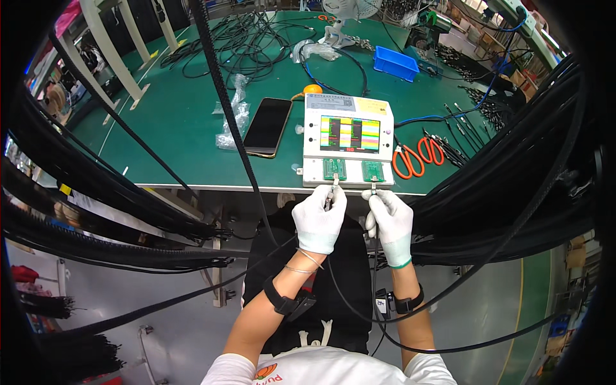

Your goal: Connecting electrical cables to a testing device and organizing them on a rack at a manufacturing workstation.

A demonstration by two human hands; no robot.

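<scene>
A white cable tester [311, 151] with a lit, colourful screen [350, 133] stands at the bench's front edge. Two green circuit boards, a left one [334, 168] and a right one [373, 170], sit on its lower ledge. My left hand [319, 220], in a white glove, pinches a cable connector [335, 183] against the left board's socket. Likewise gloved, my right hand [391, 224] grips another connector [374, 187] at the right board. Black cable [374, 276] trails down from the hands. Whether either plug is fully seated I cannot tell.
On the green bench [173, 128] lie a phone [268, 127], crumpled clear plastic [236, 119], orange-handled scissors [408, 162], a blue tray [396, 63] and tangled black cables [237, 45]. A fan [350, 9] stands behind. Thick black cable bundles [128, 218] hang on both sides.
</scene>
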